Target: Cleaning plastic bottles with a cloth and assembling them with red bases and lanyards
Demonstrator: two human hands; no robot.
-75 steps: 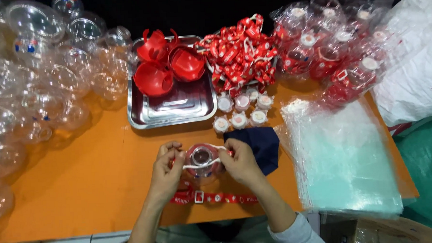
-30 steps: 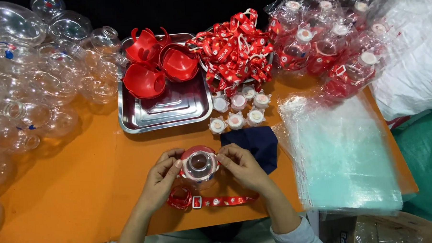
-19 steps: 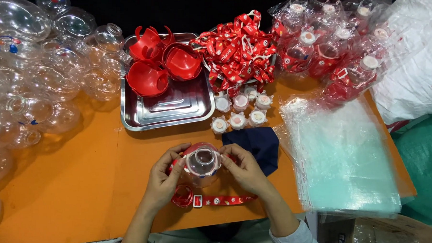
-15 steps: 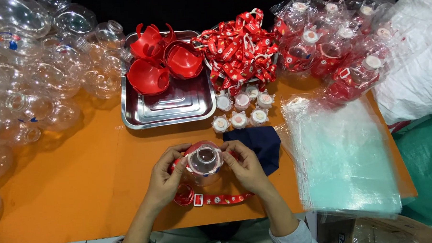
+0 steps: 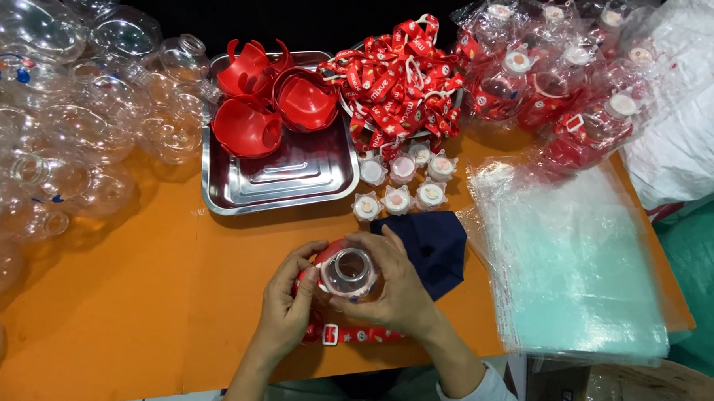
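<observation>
Head view, looking down: a clear bottle [image 5: 348, 272] with its round mouth facing up is held between both hands over the near part of the orange table [image 5: 116, 327], straight in front of the steel tray [image 5: 281, 179]. A red holder [image 5: 324, 261] shows around the bottle's side, partly covered by fingers. The left hand [image 5: 286, 310] is closed on the bottle's left flank, thumb up near the rim. The right hand [image 5: 396, 290] is closed on its right flank, fingers wrapped over the top edge. A red strap [image 5: 354, 335] with a white buckle lies on the table under the hands, nearer the person than the tray.

The tray serves as landmark. On its far half sit three red cup-shaped holders [image 5: 270, 101]; its near half is bare metal. Just right of the tray stand six small white caps [image 5: 400, 183] in two rows. Beyond the caps, at the tray's far right corner, is a heap of red lanyards [image 5: 396, 84]. A dark blue cloth [image 5: 430, 249] lies right of the tray's near edge, touching the right hand. Further right is a stack of clear plastic bags [image 5: 573, 272], and beyond that, bagged finished bottles [image 5: 558, 75] with red fittings. Left of the tray, clear empty bottles [image 5: 62, 132] are piled to the table's left edge. A white sack [image 5: 686, 118] sits at the far right, well apart from the tray.
</observation>
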